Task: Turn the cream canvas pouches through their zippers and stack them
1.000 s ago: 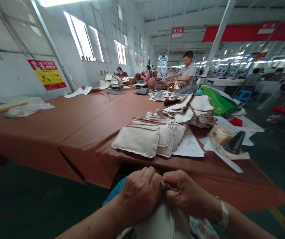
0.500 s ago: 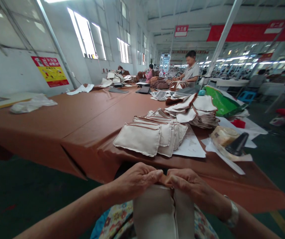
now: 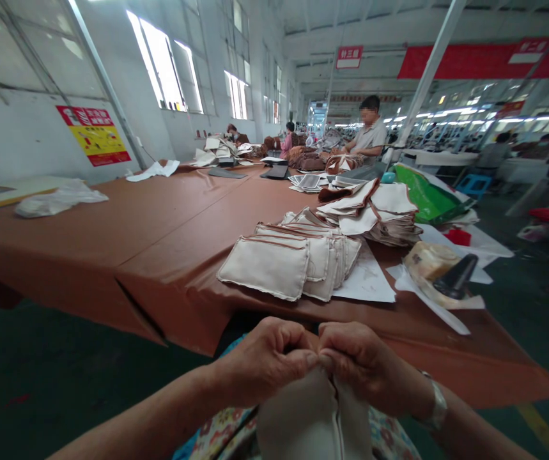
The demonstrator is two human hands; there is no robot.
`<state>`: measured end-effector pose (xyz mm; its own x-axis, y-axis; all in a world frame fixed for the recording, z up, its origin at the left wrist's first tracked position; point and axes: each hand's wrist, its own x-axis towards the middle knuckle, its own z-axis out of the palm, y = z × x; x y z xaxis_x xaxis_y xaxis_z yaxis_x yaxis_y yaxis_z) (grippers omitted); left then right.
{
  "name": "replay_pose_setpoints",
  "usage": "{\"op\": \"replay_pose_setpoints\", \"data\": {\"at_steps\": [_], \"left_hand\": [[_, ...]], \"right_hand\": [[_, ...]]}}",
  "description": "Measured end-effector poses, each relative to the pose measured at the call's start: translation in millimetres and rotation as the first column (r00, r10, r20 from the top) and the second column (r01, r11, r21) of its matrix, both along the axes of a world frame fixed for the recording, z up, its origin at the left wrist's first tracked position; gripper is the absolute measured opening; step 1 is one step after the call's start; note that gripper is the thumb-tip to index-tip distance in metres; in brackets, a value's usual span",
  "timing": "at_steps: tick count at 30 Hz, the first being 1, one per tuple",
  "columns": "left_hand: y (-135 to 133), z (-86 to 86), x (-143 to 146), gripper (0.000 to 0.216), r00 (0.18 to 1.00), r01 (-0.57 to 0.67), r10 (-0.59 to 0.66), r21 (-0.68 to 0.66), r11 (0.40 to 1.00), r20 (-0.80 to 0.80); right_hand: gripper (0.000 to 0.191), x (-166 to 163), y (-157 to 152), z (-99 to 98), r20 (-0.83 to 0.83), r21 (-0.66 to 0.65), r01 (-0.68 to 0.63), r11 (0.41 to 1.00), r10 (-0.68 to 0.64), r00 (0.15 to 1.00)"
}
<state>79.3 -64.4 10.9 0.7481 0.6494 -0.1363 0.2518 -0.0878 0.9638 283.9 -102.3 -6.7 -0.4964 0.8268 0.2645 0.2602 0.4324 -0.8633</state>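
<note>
A beige stitched fabric piece (image 3: 298,418) with a seam running down it lies over my lap. My left hand (image 3: 274,358) pinches its top edge, thumb pressed against the fingers. Close beside it, my right hand (image 3: 365,364) grips the same edge from the other side, the thumbs almost touching. A bit of brown material shows between the hands; the gripped edge itself is mostly hidden. Beyond my hands, several similar beige pieces (image 3: 264,268) with brown-edged seams lie fanned out on the brown-covered table (image 3: 159,230).
Behind the fanned pieces stands a taller stack of beige and brown pieces (image 3: 389,211). At the right, a yellowish block (image 3: 430,259) and a black cone-shaped object (image 3: 456,278) rest on white paper. A green bag (image 3: 427,191) lies farther back. A co-worker (image 3: 367,134) stands at the table's far end.
Both hands have drawn slightly closer together and curled more at the fabric's top edge, covering most of the brown material seen between them before. The table items stay put.
</note>
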Motion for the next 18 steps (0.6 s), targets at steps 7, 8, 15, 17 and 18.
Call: {"op": "replay_pose_setpoints", "data": {"at_steps": [7, 8, 15, 17, 18], "left_hand": [[4.3, -0.6, -11.9, 0.040, 0.992, 0.095, -0.098, 0.037, 0.995, 0.080], [6.1, 2.2, -14.1, 0.043, 0.990, 0.109, -0.107, -0.012, 0.994, 0.091], [7.3, 10.5, -16.6, 0.042, 0.994, 0.109, -0.110, -0.068, 0.992, -0.015], [4.2, 10.5, -16.1, 0.039, 0.996, 0.083, -0.082, 0.023, 0.996, -0.047], [2.8, 11.5, -16.3, 0.038, 0.998, 0.050, -0.045, 0.085, 0.995, -0.050]], "right_hand": [[0.045, 13.8, 1.7, -6.9, -0.182, -0.351, -0.024, 0.936, -0.043, 0.982], [0.046, 17.0, 2.0, -4.0, -0.172, -0.359, -0.023, 0.933, -0.042, 0.984], [0.037, 10.8, 2.6, -4.1, -0.095, -0.182, -0.024, 0.983, 0.007, 0.995], [0.038, 5.0, 4.3, -3.9, -0.081, -0.107, 0.010, 0.994, -0.018, 0.997], [0.039, 3.8, 6.0, -1.4, -0.069, -0.088, 0.019, 0.996, -0.025, 0.997]]}}
